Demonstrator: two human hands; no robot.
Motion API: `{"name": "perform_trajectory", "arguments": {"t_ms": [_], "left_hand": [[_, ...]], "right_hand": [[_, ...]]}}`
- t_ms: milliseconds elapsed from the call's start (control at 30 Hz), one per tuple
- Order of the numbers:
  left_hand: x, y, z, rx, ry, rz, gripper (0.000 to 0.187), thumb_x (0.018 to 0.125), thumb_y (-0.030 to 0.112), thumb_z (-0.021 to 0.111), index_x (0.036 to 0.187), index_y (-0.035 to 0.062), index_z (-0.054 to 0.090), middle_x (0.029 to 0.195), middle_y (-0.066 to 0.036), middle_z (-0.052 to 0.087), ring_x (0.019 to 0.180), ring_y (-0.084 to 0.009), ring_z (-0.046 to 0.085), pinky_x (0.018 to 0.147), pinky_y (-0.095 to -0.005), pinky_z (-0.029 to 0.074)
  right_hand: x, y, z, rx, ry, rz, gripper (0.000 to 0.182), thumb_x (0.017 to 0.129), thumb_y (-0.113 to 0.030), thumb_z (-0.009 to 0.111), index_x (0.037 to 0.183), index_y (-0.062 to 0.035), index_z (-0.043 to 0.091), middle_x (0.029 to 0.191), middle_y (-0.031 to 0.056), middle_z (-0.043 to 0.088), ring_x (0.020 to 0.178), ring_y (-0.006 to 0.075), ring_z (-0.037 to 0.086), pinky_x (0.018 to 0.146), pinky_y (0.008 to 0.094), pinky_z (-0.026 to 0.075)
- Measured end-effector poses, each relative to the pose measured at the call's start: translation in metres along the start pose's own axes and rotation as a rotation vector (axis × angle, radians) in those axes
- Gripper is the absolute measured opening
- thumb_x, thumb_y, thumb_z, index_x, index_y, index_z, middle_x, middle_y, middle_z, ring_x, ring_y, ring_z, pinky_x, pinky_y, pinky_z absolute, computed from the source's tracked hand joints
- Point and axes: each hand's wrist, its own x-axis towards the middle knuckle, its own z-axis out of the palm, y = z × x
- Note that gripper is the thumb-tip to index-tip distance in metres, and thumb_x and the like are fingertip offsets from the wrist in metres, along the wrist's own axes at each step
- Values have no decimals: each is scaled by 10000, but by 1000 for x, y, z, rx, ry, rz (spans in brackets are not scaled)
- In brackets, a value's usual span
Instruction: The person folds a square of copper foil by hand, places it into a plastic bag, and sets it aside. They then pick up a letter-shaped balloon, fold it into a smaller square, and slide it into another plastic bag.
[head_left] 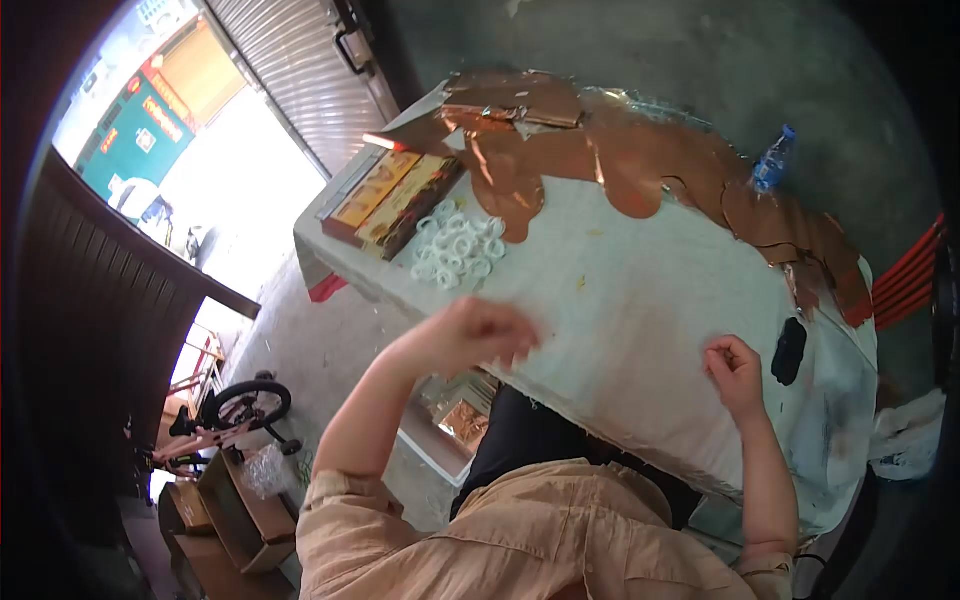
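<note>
- Setting: a workshop with a concrete floor, an open roller shutter at upper left and daylight beyond it; a table draped in white cloth fills the centre.
- Far end of the table: crumpled copper foil, shiny and reddish-brown, spread in irregular sheets along the edge, with a blue-capped bottle beside it.
- Left of the foil: flat gold-and-red boxes stacked at the corner; just beside them lies a heap of small white rings.
- Left hand: curled, fingers bent inward at the near table edge; motion blur hides whether it grips anything.
- Right hand: loosely clenched on the cloth, near a black patch; what it pinches, if anything, cannot be told.
- Floor, lower left: a pink bicycle and open cartons.
</note>
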Motion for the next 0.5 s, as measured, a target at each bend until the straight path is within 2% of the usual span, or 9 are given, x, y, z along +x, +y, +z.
{"name": "perform_trajectory", "arguments": {"t_ms": [67, 133, 167, 233, 267, 333, 367, 400, 500], "left_hand": [[49, 8, -15, 442, 276, 144, 204, 871, 194, 625, 994, 40, 677, 821, -94, 687, 734, -187, 656, 675, -313, 508], [101, -9, -33, 701, 459, 168, 219, 801, 209, 670, 945, 44, 672, 814, -134, 662, 753, -271, 651, 694, -369, 499], [121, -24, -43, 710, 457, 185, 219, 801, 209, 670, 945, 44, 672, 814, -134, 662, 753, -271, 651, 694, -369, 499], [154, -50, -62, 1016, 474, 169, 224, 770, 230, 691, 875, 34, 667, 830, -140, 654, 776, -314, 639, 718, -401, 496], [161, -51, -69, 1023, 474, 182, 224, 770, 230, 691, 875, 34, 667, 830, -140, 654, 776, -314, 639, 718, -401, 496], [173, -55, -81, 842, 457, -81, 257, 680, 260, 710, 839, 58, 712, 871, -179, 657, 812, -324, 651, 762, -403, 524], [178, -57, -82, 888, 495, -68, 223, 656, 233, 723, 767, 41, 699, 875, -178, 656, 820, -325, 655, 762, -400, 527], [182, -59, -83, 890, 490, -64, 223, 656, 233, 723, 767, 41, 699, 875, -178, 656, 820, -325, 655, 762, -400, 527], [184, -67, -84, 1041, 448, -100, 156, 746, 189, 673, 792, 41, 659, 815, -154, 668, 793, -325, 655, 723, -424, 510]], "right_hand": [[0, -2, -2, -38, -12, 20, 18, 887, -24, 563, 881, -31, 578, 735, -12, 582, 658, 46, 536, 608, 198, 441], [0, -2, -2, -111, -28, 13, 15, 885, -25, 568, 880, -29, 581, 732, -10, 588, 663, 49, 547, 613, 204, 450], [0, -1, -3, -91, -31, 10, 11, 877, -24, 578, 883, -25, 587, 719, -11, 587, 654, 52, 552, 610, 206, 456], [0, -1, -1, -84, -5, -4, 11, 866, -32, 594, 872, -27, 602, 702, -15, 591, 636, 45, 548, 586, 200, 442], [0, -2, 0, -78, 2, -6, 14, 854, -40, 611, 861, -28, 616, 686, -19, 594, 618, 38, 543, 563, 194, 428], [0, -2, 0, -84, -3, -2, 20, 852, -42, 614, 862, -24, 616, 694, -15, 600, 619, 39, 543, 564, 198, 430], [0, -2, -1, -90, -22, 11, 27, 849, -44, 617, 864, -21, 615, 701, -11, 606, 619, 40, 543, 566, 203, 433], [0, -2, 0, -89, -17, 13, 27, 849, -44, 617, 864, -21, 615, 701, -11, 606, 619, 40, 543, 566, 203, 433], [1, -5, 0, -113, -30, 7, 43, 847, -50, 623, 874, -17, 618, 716, -5, 616, 623, 39, 546, 573, 210, 439]]}}
